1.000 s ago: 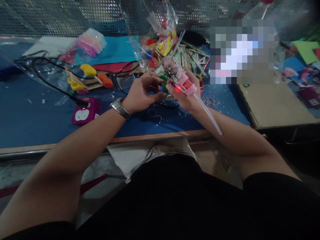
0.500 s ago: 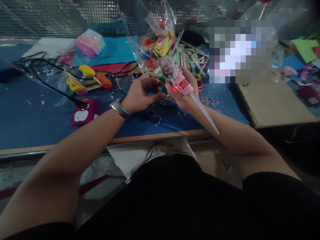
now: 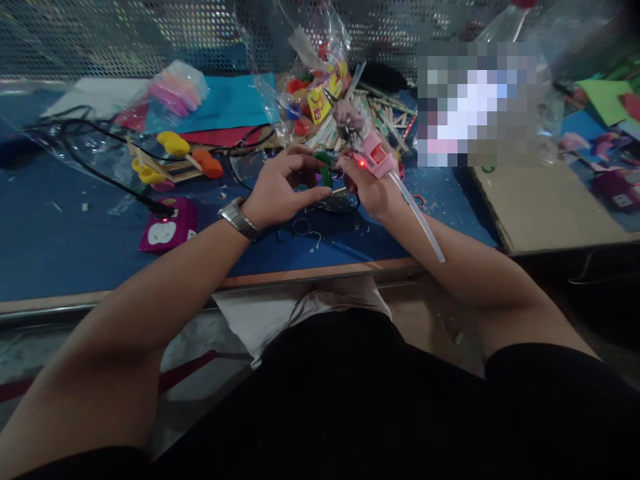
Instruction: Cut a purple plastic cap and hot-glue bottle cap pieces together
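My left hand, with a metal watch on its wrist, holds a green ring-shaped piece between thumb and fingers. My right hand is wrapped round a pink glue gun with a small red light. A long translucent glue stick sticks out of the gun's back end and lies over my right forearm. The gun's front, under greyish matter, points up and left over a pile of small wooden sticks. Some fingers of my right hand are hidden behind the gun.
A purple socket box with a black cable stands at the left. Near it lies a small wooden-stick piece with yellow and orange parts. Cardboard lies at the right. Plastic bags, coloured paper and a yellow packet are at the back.
My right hand and the glue gun have shifted a little to the right, away from the green piece. The green piece now shows more fully. My left hand has hardly moved.
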### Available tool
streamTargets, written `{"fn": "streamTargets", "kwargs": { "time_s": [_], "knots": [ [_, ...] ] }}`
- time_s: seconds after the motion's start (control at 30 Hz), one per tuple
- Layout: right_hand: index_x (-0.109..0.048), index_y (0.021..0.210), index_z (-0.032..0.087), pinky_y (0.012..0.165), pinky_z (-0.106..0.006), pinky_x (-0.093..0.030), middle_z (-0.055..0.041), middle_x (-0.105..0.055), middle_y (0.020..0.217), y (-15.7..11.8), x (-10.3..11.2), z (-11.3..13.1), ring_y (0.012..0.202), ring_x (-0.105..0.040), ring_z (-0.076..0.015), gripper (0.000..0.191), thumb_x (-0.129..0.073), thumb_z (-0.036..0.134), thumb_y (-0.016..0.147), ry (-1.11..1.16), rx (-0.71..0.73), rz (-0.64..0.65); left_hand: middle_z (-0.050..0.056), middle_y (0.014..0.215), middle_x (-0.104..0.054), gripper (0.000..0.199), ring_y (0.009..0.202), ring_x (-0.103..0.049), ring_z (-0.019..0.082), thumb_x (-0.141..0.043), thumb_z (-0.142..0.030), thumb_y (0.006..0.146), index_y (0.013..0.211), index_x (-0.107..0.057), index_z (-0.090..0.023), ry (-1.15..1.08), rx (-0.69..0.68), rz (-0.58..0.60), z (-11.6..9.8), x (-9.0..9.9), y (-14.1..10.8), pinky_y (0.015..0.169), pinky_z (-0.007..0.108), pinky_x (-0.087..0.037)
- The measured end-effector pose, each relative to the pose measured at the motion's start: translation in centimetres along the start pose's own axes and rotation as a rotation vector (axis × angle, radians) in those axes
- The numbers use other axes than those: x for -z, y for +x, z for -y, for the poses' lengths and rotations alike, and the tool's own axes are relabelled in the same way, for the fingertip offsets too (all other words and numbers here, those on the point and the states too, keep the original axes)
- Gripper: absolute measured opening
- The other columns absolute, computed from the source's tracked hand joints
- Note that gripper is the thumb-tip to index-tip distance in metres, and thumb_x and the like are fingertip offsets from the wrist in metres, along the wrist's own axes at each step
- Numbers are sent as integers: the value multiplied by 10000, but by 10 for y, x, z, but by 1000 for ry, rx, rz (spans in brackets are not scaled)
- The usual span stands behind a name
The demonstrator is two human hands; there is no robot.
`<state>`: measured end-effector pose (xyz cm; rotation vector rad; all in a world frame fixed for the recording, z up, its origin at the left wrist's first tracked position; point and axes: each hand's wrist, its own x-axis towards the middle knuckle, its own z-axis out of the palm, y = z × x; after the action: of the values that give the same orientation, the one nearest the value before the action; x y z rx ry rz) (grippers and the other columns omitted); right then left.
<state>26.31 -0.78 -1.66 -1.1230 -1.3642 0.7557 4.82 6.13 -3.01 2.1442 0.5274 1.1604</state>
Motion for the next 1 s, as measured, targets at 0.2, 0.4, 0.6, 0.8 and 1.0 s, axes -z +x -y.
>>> {"fn": "streamTargets", "kwargs": {
  "time_s": [0.2,0.4,0.6,0.8,1.0],
  "knots": [
    [-586,921,354,589,-411,-529,33,-661,796,0,-3,1,590,-542,-198,517,-807,817,853,25,71,-131,107,1249,-724,586,937,-751,213,-948,-703,791,1158,-841,-258,38,8,-14,6,1,1,830,399,-647],
    [-591,914,313,544,-379,-486,22,-720,860,-2,-5,4,568,-503,-144,602,-874,822,760,68,60,-61,75,1296,-695,653,825,-700,120,-949,-743,782,1170,-795,-242,18,5,-18,16,-1,1,735,362,-614],
    [-595,965,289,543,-332,-439,30,-753,918,-7,-8,10,596,-486,-109,599,-905,759,761,65,36,-8,97,1251,-709,644,812,-718,143,-940,-747,774,1161,-824,-245,37,-15,-35,17,-2,1,741,356,-644],
    [-617,985,294,541,-324,-434,58,-694,852,-7,-6,7,589,-535,-114,445,-930,579,846,99,91,14,116,1307,-720,610,822,-732,168,-972,-693,753,1168,-838,-266,76,-29,-52,19,-2,-1,786,372,-658],
    [-602,894,283,541,-339,-423,54,-641,782,-5,-7,7,560,-475,-101,535,-931,693,791,77,67,44,74,1308,-711,630,802,-662,113,-985,-697,757,1174,-809,-258,24,-5,-19,22,-4,-1,760,356,-612]
  ]
}}
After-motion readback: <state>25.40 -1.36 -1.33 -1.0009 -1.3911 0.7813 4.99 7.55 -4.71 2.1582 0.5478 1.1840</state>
